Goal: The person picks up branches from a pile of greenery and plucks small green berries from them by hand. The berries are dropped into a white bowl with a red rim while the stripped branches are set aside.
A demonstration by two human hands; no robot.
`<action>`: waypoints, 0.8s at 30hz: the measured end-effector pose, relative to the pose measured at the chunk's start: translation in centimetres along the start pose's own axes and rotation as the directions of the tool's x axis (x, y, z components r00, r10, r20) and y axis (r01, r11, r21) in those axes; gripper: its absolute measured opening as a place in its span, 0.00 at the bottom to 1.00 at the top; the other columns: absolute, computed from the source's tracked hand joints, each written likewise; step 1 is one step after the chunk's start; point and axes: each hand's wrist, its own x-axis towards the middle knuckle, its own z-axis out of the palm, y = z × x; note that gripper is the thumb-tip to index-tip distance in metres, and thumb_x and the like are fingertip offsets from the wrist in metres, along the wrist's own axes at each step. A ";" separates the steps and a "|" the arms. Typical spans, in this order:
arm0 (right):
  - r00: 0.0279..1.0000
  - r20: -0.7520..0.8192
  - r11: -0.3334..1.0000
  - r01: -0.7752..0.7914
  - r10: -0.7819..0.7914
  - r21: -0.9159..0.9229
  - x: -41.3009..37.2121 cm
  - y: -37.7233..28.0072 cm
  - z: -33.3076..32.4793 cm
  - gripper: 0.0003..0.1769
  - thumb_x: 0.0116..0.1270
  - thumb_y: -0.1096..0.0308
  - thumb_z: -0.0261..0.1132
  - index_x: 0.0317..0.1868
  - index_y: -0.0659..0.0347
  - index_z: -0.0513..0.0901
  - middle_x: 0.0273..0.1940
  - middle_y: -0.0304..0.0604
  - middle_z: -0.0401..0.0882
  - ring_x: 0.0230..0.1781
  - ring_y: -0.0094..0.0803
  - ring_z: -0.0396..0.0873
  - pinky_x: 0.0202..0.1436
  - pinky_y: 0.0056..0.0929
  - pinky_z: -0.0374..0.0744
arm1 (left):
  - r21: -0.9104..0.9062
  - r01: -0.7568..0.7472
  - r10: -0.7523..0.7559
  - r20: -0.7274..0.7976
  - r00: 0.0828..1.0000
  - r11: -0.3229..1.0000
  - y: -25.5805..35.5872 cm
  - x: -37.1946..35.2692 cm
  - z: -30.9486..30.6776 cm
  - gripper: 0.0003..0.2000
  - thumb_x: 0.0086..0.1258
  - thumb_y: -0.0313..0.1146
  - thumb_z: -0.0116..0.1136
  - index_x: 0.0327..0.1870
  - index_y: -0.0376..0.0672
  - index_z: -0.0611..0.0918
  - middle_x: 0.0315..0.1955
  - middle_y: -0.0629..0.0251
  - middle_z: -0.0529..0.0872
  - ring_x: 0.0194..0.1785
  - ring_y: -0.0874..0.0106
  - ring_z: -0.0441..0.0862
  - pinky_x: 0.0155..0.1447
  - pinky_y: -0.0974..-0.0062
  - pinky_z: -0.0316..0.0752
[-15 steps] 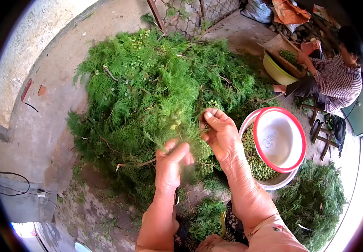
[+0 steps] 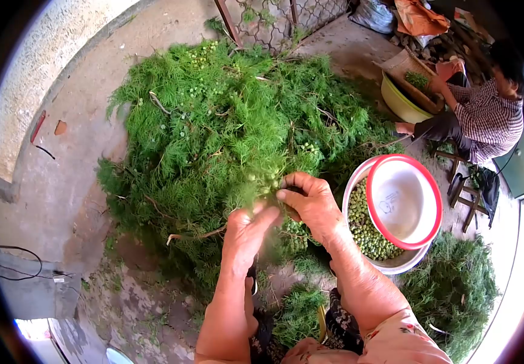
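Observation:
A feathery green sprig (image 2: 265, 181) with small round green cones rises between my two hands. My left hand (image 2: 242, 238) is closed around its lower stem; the fingers there are somewhat blurred. With thumb and forefinger together, my right hand (image 2: 317, 211) pinches at the cones on the sprig's right side. Below and behind both hands spreads a big heap of cut green branches (image 2: 195, 145). To the right of my right hand, a metal basin (image 2: 389, 267) holds many loose green cones (image 2: 365, 233). A white bowl with a red rim (image 2: 402, 203) rests tilted on top of it.
A person in a checked shirt (image 2: 489, 118) sits at the upper right, by a yellow-green tub (image 2: 401, 103) with a woven tray (image 2: 416, 73). More cut branches (image 2: 456, 291) lie at the lower right. A small wooden stool (image 2: 468, 197) stands near them.
My right hand has moved left and slightly down to the sprig, its fingertips now at the cones. The left hand has shifted little and still holds the stem.

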 end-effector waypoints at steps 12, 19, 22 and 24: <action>0.983 0.064 0.975 0.177 -0.170 -0.137 -0.8 -2.0 -0.5 0.25 0.53 0.76 0.69 0.51 0.67 0.69 0.35 0.47 0.78 0.26 0.27 0.79 0.25 0.24 0.78 | 0.090 0.072 -0.075 0.030 0.997 0.993 0.3 -0.1 0.8 0.04 0.62 0.22 0.56 0.37 0.34 0.80 0.28 0.63 0.82 0.26 0.75 0.78 0.26 0.79 0.73; 0.955 0.068 0.881 0.291 -0.287 -0.373 -1.1 -2.2 0.2 0.14 0.58 0.75 0.64 0.42 0.68 0.69 0.30 0.47 0.77 0.21 0.28 0.78 0.15 0.25 0.76 | 0.021 0.104 -0.104 0.037 0.994 0.994 0.5 -0.3 0.9 0.04 0.61 0.21 0.55 0.36 0.35 0.79 0.26 0.64 0.81 0.24 0.75 0.77 0.25 0.80 0.72; 0.938 0.050 0.857 0.334 -0.343 -0.393 -0.9 -1.5 0.2 0.11 0.60 0.74 0.61 0.41 0.67 0.70 0.30 0.47 0.77 0.21 0.27 0.77 0.20 0.25 0.76 | -0.284 0.211 -0.220 0.002 0.976 0.935 2.1 -0.3 1.7 0.04 0.62 0.24 0.56 0.37 0.36 0.79 0.26 0.65 0.80 0.21 0.76 0.75 0.23 0.81 0.70; 0.924 0.033 0.839 0.362 -0.382 -0.406 -0.9 -1.1 0.3 0.09 0.61 0.73 0.60 0.40 0.66 0.71 0.29 0.46 0.78 0.22 0.26 0.77 0.24 0.25 0.76 | -0.391 0.247 -0.262 0.015 0.965 0.887 2.3 -0.3 1.8 0.04 0.63 0.26 0.57 0.37 0.37 0.79 0.26 0.67 0.80 0.18 0.77 0.73 0.20 0.82 0.67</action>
